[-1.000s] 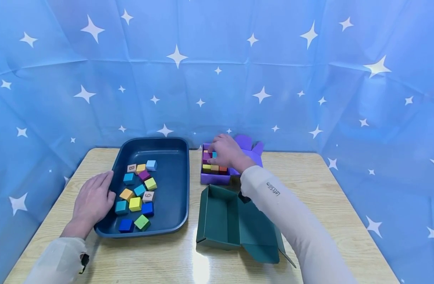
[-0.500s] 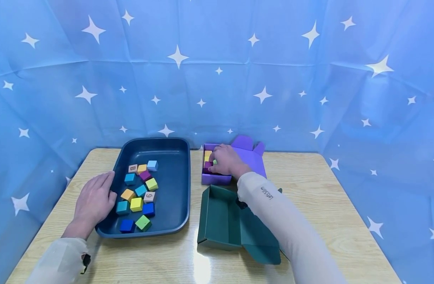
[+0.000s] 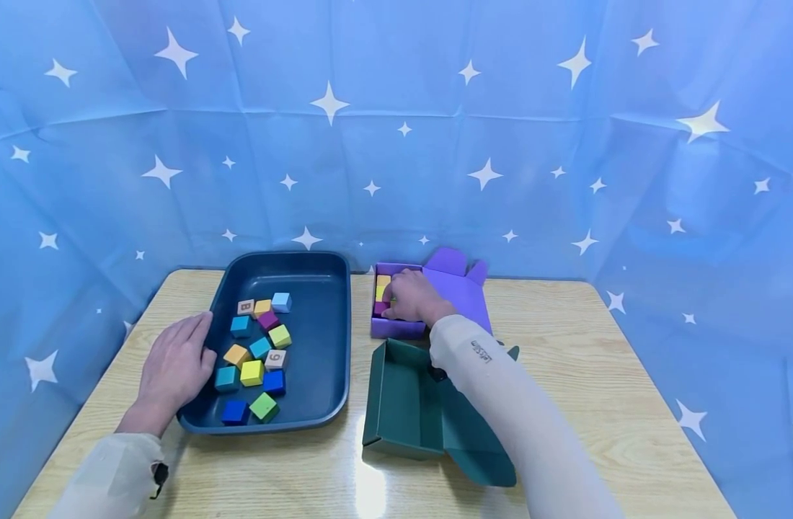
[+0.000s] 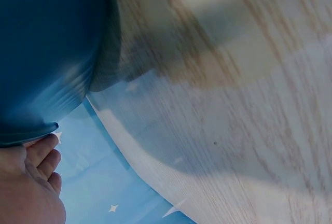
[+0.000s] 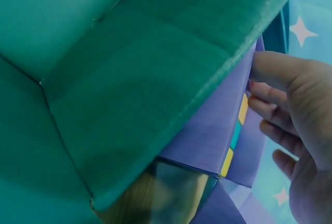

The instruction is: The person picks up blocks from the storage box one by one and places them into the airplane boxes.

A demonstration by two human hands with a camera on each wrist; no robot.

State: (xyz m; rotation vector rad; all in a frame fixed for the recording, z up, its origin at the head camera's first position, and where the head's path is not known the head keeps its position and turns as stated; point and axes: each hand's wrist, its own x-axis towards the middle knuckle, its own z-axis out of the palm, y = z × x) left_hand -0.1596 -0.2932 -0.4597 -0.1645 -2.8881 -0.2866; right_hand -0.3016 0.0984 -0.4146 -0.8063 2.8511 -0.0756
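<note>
My right hand [image 3: 412, 295] reaches into the purple box [image 3: 397, 329] and pinches a dark magenta block [image 3: 381, 308] at its near left corner. In the right wrist view the thumb and fingers of the right hand [image 5: 306, 105] are at the box's edge, with several coloured blocks [image 5: 235, 136] showing inside. Yellow and orange blocks [image 3: 383, 287] lie behind the pinched one; the hand hides part of the contents. My left hand [image 3: 178, 360] rests on the left rim of the dark blue tray [image 3: 348, 339], its fingers along the edge, fingertips beside the rim in the left wrist view.
Several coloured wooden blocks [image 3: 251, 373] lie in the tray's left part, two bearing printed characters. A dark green box [image 3: 403, 404] stands open in front of the purple one, its lid folded right beneath my right forearm. A starry blue cloth [image 3: 396, 144] hangs behind the table [image 3: 604, 404].
My right hand has moved slightly toward the near side of the purple box, bringing the magenta block to the near left corner. The left hand stays on the tray rim.
</note>
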